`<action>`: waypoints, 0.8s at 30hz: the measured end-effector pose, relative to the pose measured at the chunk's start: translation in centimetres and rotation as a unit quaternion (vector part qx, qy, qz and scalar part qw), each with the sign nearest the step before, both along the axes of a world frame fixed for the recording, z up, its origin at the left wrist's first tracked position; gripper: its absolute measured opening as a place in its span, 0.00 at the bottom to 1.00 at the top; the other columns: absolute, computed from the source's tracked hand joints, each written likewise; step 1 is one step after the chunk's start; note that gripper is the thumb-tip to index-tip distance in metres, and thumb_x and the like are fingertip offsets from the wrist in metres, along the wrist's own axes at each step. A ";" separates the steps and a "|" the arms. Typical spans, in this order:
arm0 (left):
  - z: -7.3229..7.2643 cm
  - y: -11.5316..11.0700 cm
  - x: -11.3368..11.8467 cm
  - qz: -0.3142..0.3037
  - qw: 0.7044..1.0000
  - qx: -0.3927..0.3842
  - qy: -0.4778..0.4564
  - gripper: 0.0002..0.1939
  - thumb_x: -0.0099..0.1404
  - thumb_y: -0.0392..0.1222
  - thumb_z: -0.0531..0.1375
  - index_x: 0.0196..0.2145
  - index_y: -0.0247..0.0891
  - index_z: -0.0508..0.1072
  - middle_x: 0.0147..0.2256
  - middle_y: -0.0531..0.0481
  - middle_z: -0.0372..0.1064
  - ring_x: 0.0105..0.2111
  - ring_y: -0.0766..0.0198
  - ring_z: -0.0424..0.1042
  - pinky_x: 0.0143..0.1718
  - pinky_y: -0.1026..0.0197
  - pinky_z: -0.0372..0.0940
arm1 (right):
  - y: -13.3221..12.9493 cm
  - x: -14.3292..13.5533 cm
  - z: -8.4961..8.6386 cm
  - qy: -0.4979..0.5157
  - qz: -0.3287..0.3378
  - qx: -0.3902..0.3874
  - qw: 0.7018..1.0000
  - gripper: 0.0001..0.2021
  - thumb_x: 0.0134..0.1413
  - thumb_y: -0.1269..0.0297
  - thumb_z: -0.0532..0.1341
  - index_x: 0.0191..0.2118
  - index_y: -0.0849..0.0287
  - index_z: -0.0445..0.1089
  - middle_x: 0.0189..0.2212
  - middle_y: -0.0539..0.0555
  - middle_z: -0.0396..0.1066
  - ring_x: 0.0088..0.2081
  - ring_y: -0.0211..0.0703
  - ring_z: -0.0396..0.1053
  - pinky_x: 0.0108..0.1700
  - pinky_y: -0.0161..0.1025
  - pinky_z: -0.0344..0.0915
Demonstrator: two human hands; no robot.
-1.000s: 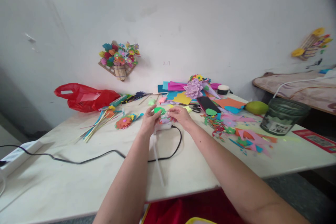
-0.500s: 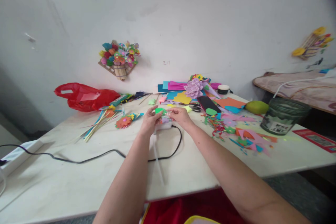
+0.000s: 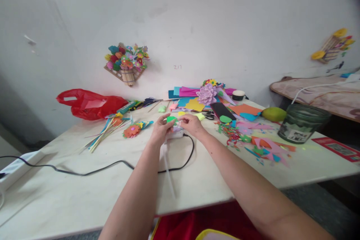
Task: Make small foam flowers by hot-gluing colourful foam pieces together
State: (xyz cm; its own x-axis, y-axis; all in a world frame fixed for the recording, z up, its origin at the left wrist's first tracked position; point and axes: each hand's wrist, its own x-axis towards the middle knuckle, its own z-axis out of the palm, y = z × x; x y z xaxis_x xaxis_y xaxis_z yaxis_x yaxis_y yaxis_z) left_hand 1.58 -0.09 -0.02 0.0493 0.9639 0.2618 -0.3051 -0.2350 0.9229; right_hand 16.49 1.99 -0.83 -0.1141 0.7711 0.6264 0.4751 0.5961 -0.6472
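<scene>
My left hand (image 3: 159,131) is closed on a small green foam piece (image 3: 171,119) above the middle of the table. Close beside it, my right hand (image 3: 193,125) pinches at the piece's right side; what its fingertips hold is too small to make out. Below both hands lies a white glue gun (image 3: 176,135), partly hidden by them. A long translucent glue stick (image 3: 169,176) juts from it towards me, and a black cord (image 3: 192,153) curves away from its right end.
Left of my hands lie foam flowers (image 3: 132,131), thin sticks (image 3: 102,135) and a red plastic bag (image 3: 90,105). Coloured foam sheets (image 3: 195,104) and scissors (image 3: 209,114) are behind. To the right are foam scraps (image 3: 233,133) and a dark glass jar (image 3: 303,123). A power strip (image 3: 24,167) sits far left.
My hands stay almost in place, with the right fingertips shifting very slightly at the green piece. The whole view has moved a little.
</scene>
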 end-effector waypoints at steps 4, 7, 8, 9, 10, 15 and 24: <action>0.1 -0.2 0.3 0.005 1.000 -0.003 0.010 0.30 0.41 0.42 0.67 0.42 0.33 0.64 0.19 0.58 0.61 0.14 0.75 0.60 0.14 0.71 0.52 | -0.6 -0.1 0.5 -0.043 -0.015 0.006 0.999 0.08 0.38 0.66 0.58 0.28 0.58 0.71 0.21 0.48 0.66 0.25 0.36 0.61 0.27 0.32 0.56; 0.2 -0.3 0.4 0.009 1.000 0.001 0.012 0.30 0.41 0.41 0.67 0.42 0.32 0.64 0.18 0.59 0.60 0.14 0.75 0.59 0.14 0.71 0.51 | -0.9 -0.2 0.7 -0.070 -0.034 0.007 0.997 0.08 0.37 0.67 0.58 0.28 0.58 0.71 0.23 0.49 0.69 0.26 0.38 0.63 0.30 0.34 0.57; 0.2 -0.3 0.4 0.011 1.000 0.002 0.011 0.30 0.41 0.41 0.67 0.42 0.32 0.64 0.18 0.59 0.60 0.14 0.75 0.59 0.14 0.71 0.51 | -1.0 -0.2 0.7 -0.075 -0.040 0.007 0.996 0.08 0.38 0.68 0.58 0.29 0.58 0.71 0.24 0.50 0.69 0.27 0.38 0.63 0.30 0.34 0.57; 0.2 -0.2 0.3 0.013 1.000 0.003 0.009 0.30 0.41 0.41 0.67 0.42 0.32 0.64 0.18 0.59 0.60 0.14 0.75 0.59 0.14 0.71 0.51 | -0.9 -0.1 0.7 -0.077 -0.043 0.007 0.996 0.08 0.38 0.68 0.58 0.29 0.58 0.71 0.24 0.50 0.70 0.27 0.38 0.64 0.30 0.34 0.58; 0.1 -0.2 0.3 0.015 1.000 0.004 0.006 0.30 0.41 0.41 0.67 0.42 0.33 0.64 0.18 0.59 0.61 0.14 0.75 0.59 0.14 0.71 0.51 | -0.8 0.0 0.6 -0.078 -0.041 0.007 0.996 0.08 0.39 0.68 0.58 0.30 0.58 0.71 0.25 0.50 0.71 0.27 0.38 0.64 0.31 0.34 0.58; 0.1 -0.1 0.1 0.020 1.000 0.005 -0.017 0.29 0.42 0.41 0.68 0.42 0.34 0.64 0.21 0.56 0.64 0.14 0.75 0.60 0.14 0.71 0.51 | -0.2 0.6 0.2 -0.055 0.008 0.020 0.998 0.08 0.43 0.65 0.58 0.32 0.55 0.73 0.30 0.50 0.73 0.30 0.39 0.67 0.33 0.34 0.60; 0.3 -0.4 0.0 0.023 1.000 -0.018 0.004 0.32 0.42 0.39 0.67 0.46 0.37 0.62 0.23 0.54 0.66 0.17 0.71 0.65 0.16 0.70 0.56 | 0.3 0.0 -0.6 0.019 0.022 -0.004 1.000 0.08 0.42 0.65 0.59 0.31 0.54 0.74 0.24 0.49 0.72 0.27 0.39 0.67 0.31 0.35 0.61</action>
